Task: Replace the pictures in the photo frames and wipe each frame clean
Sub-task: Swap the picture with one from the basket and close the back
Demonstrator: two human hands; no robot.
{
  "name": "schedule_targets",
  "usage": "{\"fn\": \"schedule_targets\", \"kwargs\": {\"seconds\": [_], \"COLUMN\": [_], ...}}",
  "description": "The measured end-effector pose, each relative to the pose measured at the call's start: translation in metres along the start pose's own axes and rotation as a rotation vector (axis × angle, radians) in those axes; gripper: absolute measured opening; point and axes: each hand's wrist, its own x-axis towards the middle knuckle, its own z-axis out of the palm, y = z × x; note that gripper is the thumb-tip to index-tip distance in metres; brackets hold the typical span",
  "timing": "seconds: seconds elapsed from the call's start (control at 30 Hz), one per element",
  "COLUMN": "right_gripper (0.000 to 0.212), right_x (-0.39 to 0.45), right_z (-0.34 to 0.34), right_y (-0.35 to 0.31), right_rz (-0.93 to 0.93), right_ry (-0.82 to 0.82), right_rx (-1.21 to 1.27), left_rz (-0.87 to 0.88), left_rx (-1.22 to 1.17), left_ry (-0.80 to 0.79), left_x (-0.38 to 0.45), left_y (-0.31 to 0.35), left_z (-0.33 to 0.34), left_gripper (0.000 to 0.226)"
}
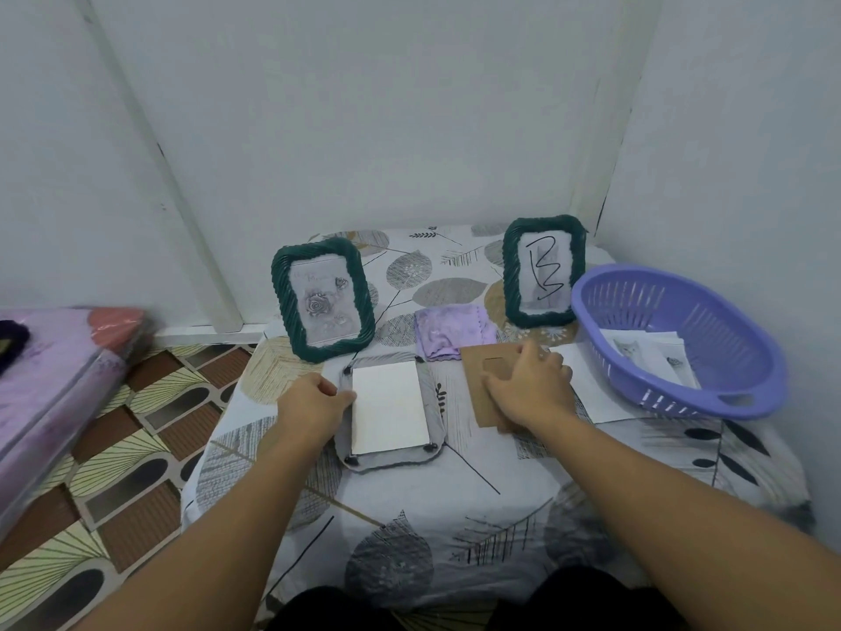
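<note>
Grey frame is lying face-down at table centre, back open, white sheet sitting inside it. Left hand is gripping the frame's 9 o'clock edge, fingers curled onto the rim. Right hand, at 3 o'clock of the frame, is pressing down on the brown cardboard backing board lying flat on the leaf-print tablecloth; fingers bent over the board, cannot tell if they are pinching it or just pressing. Purple cloth is lying at 12 o'clock of the board, just beside it. Green rope frame with a rose picture is standing at 11 o'clock of the grey frame. Second green frame marked "B" is standing at 1 o'clock. Purple basket is sitting at 3 o'clock, holding printed pictures. White paper is lying between the board and the basket.
</note>
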Motion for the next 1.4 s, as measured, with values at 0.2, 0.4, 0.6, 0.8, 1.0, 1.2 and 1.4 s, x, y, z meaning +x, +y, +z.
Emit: {"fn": "schedule_targets", "kwargs": {"seconds": [0.2,0.4,0.6,0.8,1.0,1.2,1.4], "right_gripper": [0.102,0.108,0.087,0.097,0.092,0.074,0.028], "right_x": [0.001,0.005,0.001,-0.005,-0.014,-0.032,-0.026], "right_z": [0.001,-0.002,-0.011,-0.001,0.027,0.033,0.035], "right_y": [0.004,0.002,-0.012,-0.042,-0.073,-0.088,-0.081], "right_rz": [0.054,0.143,0.038,-0.021,-0.094,-0.143,-0.163], "right_ry": [-0.051,-0.062,0.005,-0.132,-0.224,-0.295,-0.296], "right_rx": [-0.043,0.098,0.283,0.545,0.632,0.716,0.561], "left_rz": [-0.017,-0.078,-0.107,-0.043,0.168,0.092,0.049], "left_rx": [-0.027,-0.109,-0.192,-0.271,-0.302,-0.4,-0.353], "left_ry": [-0.006,-0.035,-0.055,0.037,-0.152,-0.205,-0.182], "left_x": [-0.005,-0.006,-0.007,-0.018,-0.034,-0.037,-0.034], "left_y": [0.002,0.006,0.007,0.014,0.034,0.035,0.018], "left_z": [0.0,-0.002,-0.004,-0.008,-0.011,-0.018,-0.022], "left_gripper": [0.023,0.023,0.032,0.03,0.03,0.02,0.017]}}
